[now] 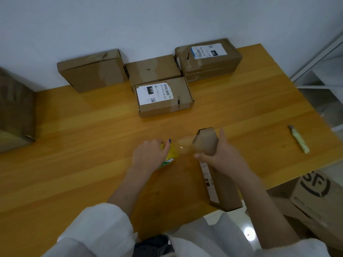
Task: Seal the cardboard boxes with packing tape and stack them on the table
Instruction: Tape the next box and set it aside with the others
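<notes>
1. Tape roll (172, 153), yellow, gripped in left hand (148, 156), fingers curled over its top. Sits near the middle of wooden table (74, 145).
2. Clear tape strip (182, 148) stretched from that roll over to the far end of long narrow box (222, 186). Pretty see-through, so hard to make out where it sticks.
3. Right hand (226, 158) wrapped round the narrow box close to its far end, thumb sticking up on the right side, fingers curled round the left. Box lying lengthwise at the near right of the table, near end poking just past the edge.
4. More cardboard along the far wall: plain left box (91, 69), plain middle box (152, 68), labelled box (163, 98) touching the front of the middle one, and tall labelled box (207, 60) on the right. Might be two stacked, can't tell.
5. Yellow-green cutter (299, 140) lying far off to the right, well apart from both hands.
6. Big brown box (14, 108) at the left edge, printed carton (319, 197) down past the near right corner.
</notes>
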